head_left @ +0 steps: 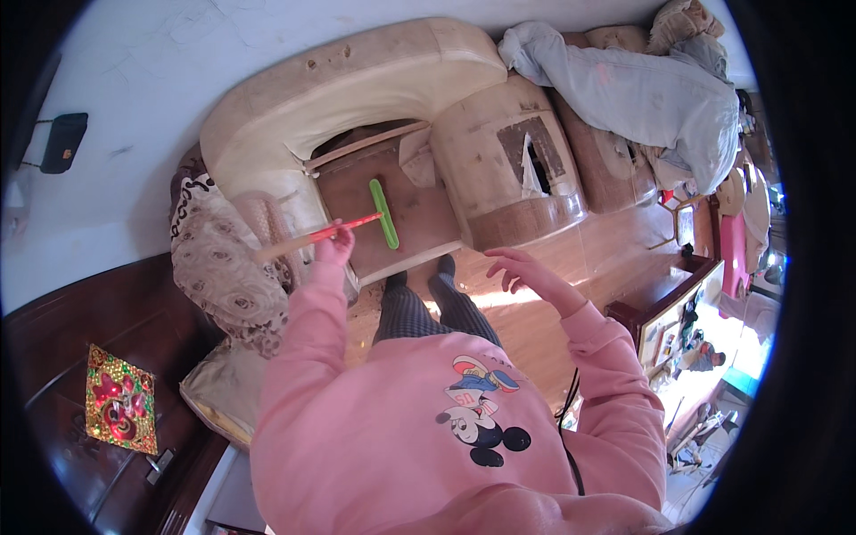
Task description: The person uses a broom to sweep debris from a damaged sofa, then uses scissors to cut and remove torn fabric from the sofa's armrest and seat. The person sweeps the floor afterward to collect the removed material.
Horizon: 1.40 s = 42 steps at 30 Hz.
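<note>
Meanwhile left hand (334, 247) gripped a thin wooden stick (308, 238) w/ red end near flat green strip (384, 213), right hand (517, 267) empty, fingers spread.

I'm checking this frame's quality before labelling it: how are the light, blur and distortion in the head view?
Head view: strong fisheye, so the sofa curves and a black rim rings the picture; sunlight washes out the floor and the right edge; the left hand with its red-and-wood stick looks slightly soft, the open right hand is fairly sharp, and the green strip is crisp.
</note>
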{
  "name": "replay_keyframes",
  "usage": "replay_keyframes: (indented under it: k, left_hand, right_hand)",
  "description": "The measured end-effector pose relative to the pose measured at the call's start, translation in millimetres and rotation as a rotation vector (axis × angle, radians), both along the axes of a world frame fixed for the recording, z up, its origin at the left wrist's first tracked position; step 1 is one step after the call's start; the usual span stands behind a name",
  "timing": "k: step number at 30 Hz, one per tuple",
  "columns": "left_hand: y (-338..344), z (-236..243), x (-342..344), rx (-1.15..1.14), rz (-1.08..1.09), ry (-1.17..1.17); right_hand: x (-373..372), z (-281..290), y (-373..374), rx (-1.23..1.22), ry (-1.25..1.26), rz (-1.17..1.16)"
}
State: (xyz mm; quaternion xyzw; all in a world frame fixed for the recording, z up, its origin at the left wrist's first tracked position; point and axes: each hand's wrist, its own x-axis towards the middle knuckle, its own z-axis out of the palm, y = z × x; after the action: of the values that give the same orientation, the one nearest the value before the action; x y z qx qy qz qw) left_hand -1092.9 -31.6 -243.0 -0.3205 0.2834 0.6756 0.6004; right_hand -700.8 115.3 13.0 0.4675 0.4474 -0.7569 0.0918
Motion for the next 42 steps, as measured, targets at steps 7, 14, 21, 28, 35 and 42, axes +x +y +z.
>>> replay_keyframes:
  k: [7,14,21,28,35,42]
  left_hand:
    - [-77,-29,-89,-0.269,0.313,0.09]
    - [-152,-75,-131,-0.266,0.564,0.088]
    - [-183,-83,-156,-0.373,0.683,0.093]
    - [-181,-82,-150,-0.386,0.552,0.157]
    - [-172,-59,-94,-0.531,0.348,0.085]
    - [-208,-40,4,-0.618,-0.223,-0.008]
  right_hand:
    - [34,-17,14,0.027,-0.103,-0.04]
    - [64,-45,23,0.036,-0.237,-0.138]
    - [80,-58,18,-0.015,-0.284,-0.313]
    - [106,-61,2,0.071,-0.373,-0.284]
    - [127,-58,-24,0.066,-0.456,-0.286]
    - [133,-75,-14,0.131,-0.357,-0.146]
